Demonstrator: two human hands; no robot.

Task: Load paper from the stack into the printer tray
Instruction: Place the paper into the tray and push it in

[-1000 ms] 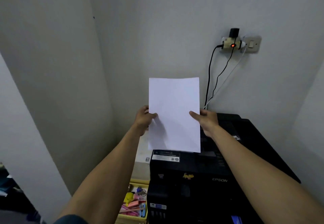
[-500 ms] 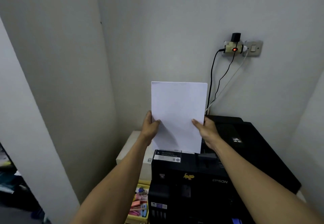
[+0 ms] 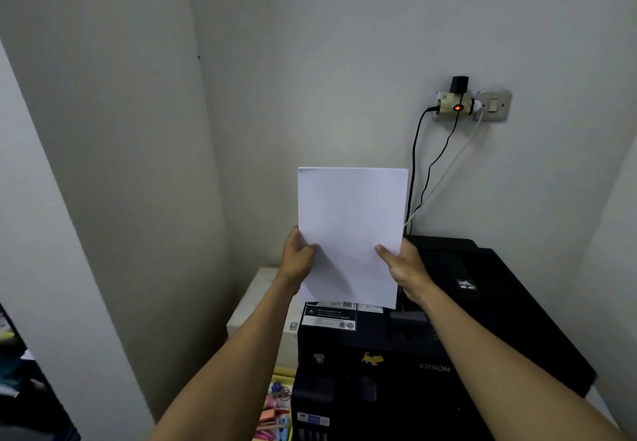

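A sheaf of white paper (image 3: 350, 223) stands upright above the rear of the black Epson printer (image 3: 406, 361). My left hand (image 3: 298, 258) pinches its left edge, thumb on the front. My right hand (image 3: 401, 263) pinches its right edge the same way. The paper's bottom edge sits just above the printer's rear feed area with white labels (image 3: 329, 318). The slot itself is hidden behind the sheets.
A white box-like surface (image 3: 256, 299) lies left of the printer, against the wall corner. A yellow tray with colourful stationery (image 3: 275, 413) sits below it. Cables (image 3: 418, 178) run from a wall socket (image 3: 455, 102) down behind the printer.
Both hands have lowered the paper toward the printer's rear and shifted it slightly right; its bottom edge now overlaps the printer's top labels.
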